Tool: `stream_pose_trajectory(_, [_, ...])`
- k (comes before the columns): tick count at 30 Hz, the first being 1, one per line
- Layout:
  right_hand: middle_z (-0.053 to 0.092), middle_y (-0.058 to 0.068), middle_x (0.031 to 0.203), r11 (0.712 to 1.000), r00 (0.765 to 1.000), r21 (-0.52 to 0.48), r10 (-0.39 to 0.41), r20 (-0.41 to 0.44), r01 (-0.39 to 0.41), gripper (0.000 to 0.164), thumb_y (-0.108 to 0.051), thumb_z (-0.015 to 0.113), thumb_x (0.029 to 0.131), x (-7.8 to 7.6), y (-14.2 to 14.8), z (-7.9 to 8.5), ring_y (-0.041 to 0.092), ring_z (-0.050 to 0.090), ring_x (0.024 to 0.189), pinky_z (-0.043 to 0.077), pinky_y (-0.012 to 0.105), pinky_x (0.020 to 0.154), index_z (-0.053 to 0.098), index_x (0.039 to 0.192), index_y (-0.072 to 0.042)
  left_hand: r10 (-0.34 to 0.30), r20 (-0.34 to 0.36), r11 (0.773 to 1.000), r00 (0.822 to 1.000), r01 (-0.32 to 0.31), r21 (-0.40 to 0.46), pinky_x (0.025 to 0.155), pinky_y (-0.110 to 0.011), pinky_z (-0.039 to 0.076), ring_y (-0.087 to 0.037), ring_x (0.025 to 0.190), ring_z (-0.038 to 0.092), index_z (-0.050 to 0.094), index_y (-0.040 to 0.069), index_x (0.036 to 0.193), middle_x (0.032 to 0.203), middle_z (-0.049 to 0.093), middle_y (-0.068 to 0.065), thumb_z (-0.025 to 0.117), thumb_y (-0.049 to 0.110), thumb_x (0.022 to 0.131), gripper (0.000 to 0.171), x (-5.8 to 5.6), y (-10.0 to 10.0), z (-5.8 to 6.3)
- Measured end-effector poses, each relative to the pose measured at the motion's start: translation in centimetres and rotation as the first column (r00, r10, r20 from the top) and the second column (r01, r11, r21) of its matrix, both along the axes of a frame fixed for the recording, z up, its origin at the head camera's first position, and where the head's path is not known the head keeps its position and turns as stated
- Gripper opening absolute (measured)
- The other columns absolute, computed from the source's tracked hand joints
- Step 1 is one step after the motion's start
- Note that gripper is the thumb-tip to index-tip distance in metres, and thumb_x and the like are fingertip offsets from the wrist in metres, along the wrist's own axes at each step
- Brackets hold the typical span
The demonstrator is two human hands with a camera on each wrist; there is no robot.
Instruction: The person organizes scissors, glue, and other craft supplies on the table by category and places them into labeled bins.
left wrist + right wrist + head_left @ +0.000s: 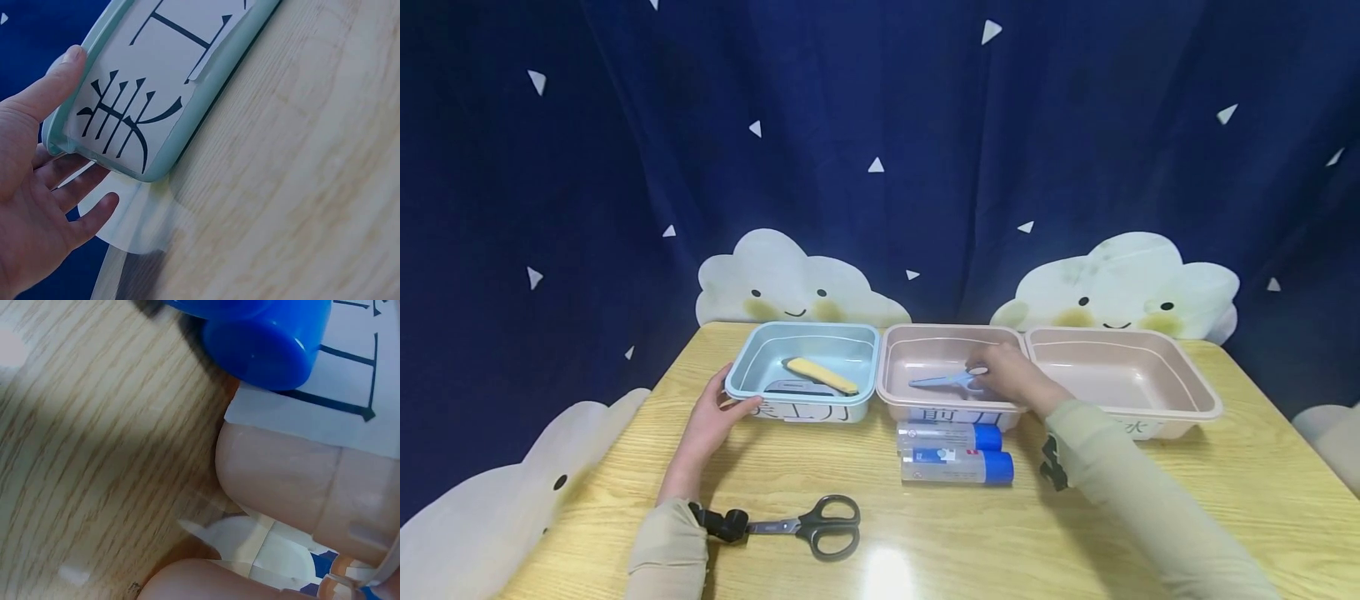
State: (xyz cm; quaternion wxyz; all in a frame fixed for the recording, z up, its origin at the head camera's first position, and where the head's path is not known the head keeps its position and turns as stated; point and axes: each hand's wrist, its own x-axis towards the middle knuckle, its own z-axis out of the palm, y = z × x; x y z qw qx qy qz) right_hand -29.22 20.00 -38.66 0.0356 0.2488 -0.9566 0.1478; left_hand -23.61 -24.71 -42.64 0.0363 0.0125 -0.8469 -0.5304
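My right hand (1009, 372) reaches into the middle pinkish bin (952, 333) and pinches the handles of light blue scissors (942, 381), whose blades point left. In the right wrist view, that bin's side fills the right part, and the fingers are mostly out of sight. My left hand (711, 417) holds the front left corner of the blue bin (164, 156), thumb on the rim and other fingers along the end. Inside the blue bin lie a yellow utility knife (822, 375) and a greyish flat item (801, 387), partly hidden by the front wall.
Two clear glue tubes with blue caps, a rear tube (936, 436) and a front tube (943, 467), lie before the middle bin. Black-handled scissors (827, 527) lie near my left wrist. Another pinkish bin (1198, 392) stands at right. A dark blue curtain (880, 100) hangs behind the table.
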Motion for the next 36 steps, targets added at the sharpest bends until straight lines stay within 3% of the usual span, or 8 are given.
stream_pose_trajectory(7, [0.067, 0.014, 0.098, 0.999, 1.000, -0.042, -0.020, -0.021, 0.019, 0.021, -0.007, 0.067, 0.079, 0.6, -0.1, 0.3, 0.033, 0.061, 0.095, 0.047, 0.048, 0.086, 0.067, 0.099, 0.000, 0.005, 0.012, 1.000, 1.000, -0.005, -0.004, 0.102, -0.050, 0.035, -0.038, 0.130, 0.031, 0.014, 0.017, 0.147, 0.148, 0.023, -0.014, 0.069, 0.036, 0.079, 0.090, 0.0, 0.1, 0.1])
stream_pose_trajectory(15, [0.069, 0.010, 0.090, 0.992, 0.997, -0.125, 0.012, -0.082, -0.022, 0.014, -0.009, 0.066, 0.081, 2.1, -1.3, 0.6, 0.024, 0.065, 0.082, 0.053, 0.039, 0.075, 0.070, 0.094, -0.003, 0.004, 0.014, 1.000, 1.000, -0.004, -0.018, 0.102, -0.050, 0.035, -0.038, 0.130, 0.031, 0.013, 0.017, 0.147, 0.148, 0.023, -0.016, 0.069, 0.037, 0.078, 0.091, -0.2, -0.1, 0.1])
stream_pose_trajectory(21, [0.071, 0.004, 0.086, 0.995, 0.974, -0.080, 0.043, -0.222, -0.062, 0.014, -0.014, 0.069, 0.079, 4.0, -3.2, 1.6, 0.018, 0.066, 0.078, 0.053, 0.035, 0.073, 0.072, 0.092, -0.010, 0.006, 0.013, 1.000, 1.000, -0.006, -0.016, 0.102, -0.051, 0.034, -0.038, 0.130, 0.031, 0.013, 0.018, 0.147, 0.148, 0.024, -0.015, 0.069, 0.039, 0.078, 0.092, -0.3, -0.3, 0.0])
stream_pose_trajectory(23, [0.071, 0.003, 0.087, 0.990, 0.977, -0.108, 0.066, -0.205, -0.090, 0.014, -0.014, 0.068, 0.080, 4.7, -4.0, 1.8, 0.016, 0.065, 0.078, 0.053, 0.033, 0.072, 0.072, 0.093, -0.010, 0.007, 0.012, 1.000, 1.000, -0.007, -0.014, 0.102, -0.051, 0.033, -0.038, 0.130, 0.030, 0.013, 0.017, 0.147, 0.148, 0.024, -0.015, 0.069, 0.038, 0.078, 0.092, -0.3, -0.3, 0.0])
stream_pose_trajectory(28, [0.069, 0.002, 0.093, 0.961, 0.985, -0.222, 0.154, -0.071, -0.166, 0.016, -0.013, 0.063, 0.084, 6.5, -6.3, 2.2, 0.014, 0.064, 0.084, 0.053, 0.031, 0.075, 0.069, 0.097, -0.008, 0.021, 0.019, 1.000, 1.000, -0.021, -0.021, 0.103, -0.053, 0.030, -0.039, 0.131, 0.028, 0.013, 0.017, 0.147, 0.148, 0.023, -0.015, 0.069, 0.038, 0.078, 0.091, -0.2, -0.3, 0.0])
stream_pose_trajectory(36, [0.068, -0.001, 0.094, 0.962, 0.976, -0.194, 0.168, -0.136, -0.192, 0.016, -0.010, 0.065, 0.081, 8.7, -8.9, 2.2, 0.014, 0.062, 0.092, 0.051, 0.031, 0.082, 0.069, 0.097, -0.012, 0.010, 0.017, 1.000, 1.000, -0.010, -0.016, 0.103, -0.053, 0.032, -0.040, 0.131, 0.029, 0.014, 0.016, 0.147, 0.148, 0.023, -0.016, 0.069, 0.038, 0.079, 0.090, -0.1, 0.0, 0.0])
